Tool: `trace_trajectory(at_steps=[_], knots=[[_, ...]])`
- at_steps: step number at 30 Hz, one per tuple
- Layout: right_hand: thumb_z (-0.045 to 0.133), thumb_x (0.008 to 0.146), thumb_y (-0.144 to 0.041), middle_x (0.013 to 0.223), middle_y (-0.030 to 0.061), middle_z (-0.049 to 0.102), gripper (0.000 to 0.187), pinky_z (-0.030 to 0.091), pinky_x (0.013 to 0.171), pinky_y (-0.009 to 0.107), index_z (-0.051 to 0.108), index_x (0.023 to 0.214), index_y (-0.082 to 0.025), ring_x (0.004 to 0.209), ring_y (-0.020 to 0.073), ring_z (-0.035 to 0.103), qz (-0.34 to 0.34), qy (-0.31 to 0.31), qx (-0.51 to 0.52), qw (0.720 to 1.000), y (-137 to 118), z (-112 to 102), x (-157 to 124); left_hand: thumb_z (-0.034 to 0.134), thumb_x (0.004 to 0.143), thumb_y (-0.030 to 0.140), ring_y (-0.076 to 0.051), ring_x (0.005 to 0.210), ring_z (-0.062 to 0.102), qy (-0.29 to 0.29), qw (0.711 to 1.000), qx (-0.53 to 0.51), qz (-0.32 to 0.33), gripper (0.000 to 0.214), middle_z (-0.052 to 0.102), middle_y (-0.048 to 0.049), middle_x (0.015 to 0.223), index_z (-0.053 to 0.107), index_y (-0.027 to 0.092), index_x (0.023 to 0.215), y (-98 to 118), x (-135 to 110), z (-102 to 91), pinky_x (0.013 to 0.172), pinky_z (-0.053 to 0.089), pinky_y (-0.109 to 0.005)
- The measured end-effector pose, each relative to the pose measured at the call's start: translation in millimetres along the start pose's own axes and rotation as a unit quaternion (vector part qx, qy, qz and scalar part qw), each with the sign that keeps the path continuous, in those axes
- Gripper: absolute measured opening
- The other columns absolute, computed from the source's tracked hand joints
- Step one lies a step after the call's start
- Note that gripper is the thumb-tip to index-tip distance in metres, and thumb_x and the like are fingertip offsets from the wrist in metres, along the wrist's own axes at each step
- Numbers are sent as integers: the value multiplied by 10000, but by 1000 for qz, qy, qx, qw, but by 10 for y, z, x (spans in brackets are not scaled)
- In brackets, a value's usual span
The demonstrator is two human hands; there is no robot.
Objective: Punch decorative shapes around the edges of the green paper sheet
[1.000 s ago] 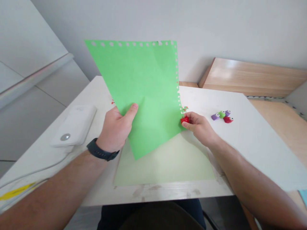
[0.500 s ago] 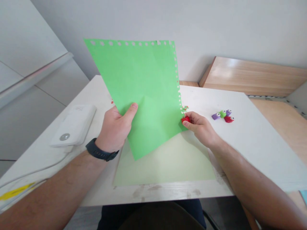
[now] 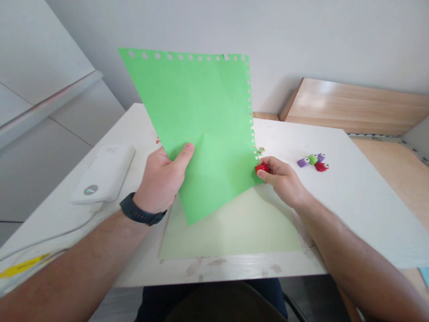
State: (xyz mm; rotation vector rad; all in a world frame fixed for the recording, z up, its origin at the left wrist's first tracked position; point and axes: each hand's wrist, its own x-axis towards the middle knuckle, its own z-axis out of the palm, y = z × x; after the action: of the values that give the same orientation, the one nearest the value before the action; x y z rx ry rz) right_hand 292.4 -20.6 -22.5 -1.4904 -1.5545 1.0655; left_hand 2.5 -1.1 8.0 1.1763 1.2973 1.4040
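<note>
A sheet of green paper (image 3: 201,103) is held up and tilted, with punched shapes along its top and right edges. My left hand (image 3: 164,179) grips its lower left side, thumb in front and fingers hidden behind. My right hand (image 3: 281,176) pinches a small red craft punch (image 3: 260,168) that sits on the paper's right edge near the lower corner. Small green and red paper bits (image 3: 261,150) lie on the table just behind the punch. Under the green sheet a pale sheet (image 3: 231,237) lies flat on the table.
Several small punches (image 3: 311,161) in purple, green and red stand in a cluster at the right. On the left are a white power bank (image 3: 103,174) with a cable and a yellow object (image 3: 23,267). The white table (image 3: 351,210) meets a wooden box (image 3: 351,103) at the back.
The green sheet's top has shifted slightly up and to the right in view. Both hands keep their holds, and the red punch stays at the right edge, slightly further right.
</note>
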Motion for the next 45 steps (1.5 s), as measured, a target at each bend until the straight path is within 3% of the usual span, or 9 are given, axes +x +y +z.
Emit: trace_trajectory(at_steps=[20,25,32,45], knots=[[702,835,-364,787,-19,624,200,396,705,329,661,986,-238,711,174,512,-9,30,-41,999,82,33,102,783,881,468,-337,1315,659,-15,1000,7,-4,328,750,-49,1336,794,278,1147,-21,-6,11,1108,571,-506],[703,870,-388,864,-10,632,264,425,741,328,642,1076,-234,768,173,540,-25,51,19,998,45,32,83,772,897,463,-328,1316,657,-12,1000,7,6,331,759,-44,1315,790,259,1157,-26,-2,4,1152,535,-507],[740,878,-395,926,13,638,285,423,750,329,654,1090,-224,822,178,554,-26,14,104,994,-54,-6,11,781,882,470,-344,1320,656,-1,1000,3,3,318,766,-52,1300,800,284,1139,-33,3,4,1132,554,-530],[764,806,-364,962,56,691,280,422,661,322,701,1030,-209,789,180,577,27,77,186,979,-151,-127,36,781,884,466,-344,1311,660,-6,1000,7,7,356,752,-54,1332,790,278,1186,-41,13,-18,1154,527,-537]])
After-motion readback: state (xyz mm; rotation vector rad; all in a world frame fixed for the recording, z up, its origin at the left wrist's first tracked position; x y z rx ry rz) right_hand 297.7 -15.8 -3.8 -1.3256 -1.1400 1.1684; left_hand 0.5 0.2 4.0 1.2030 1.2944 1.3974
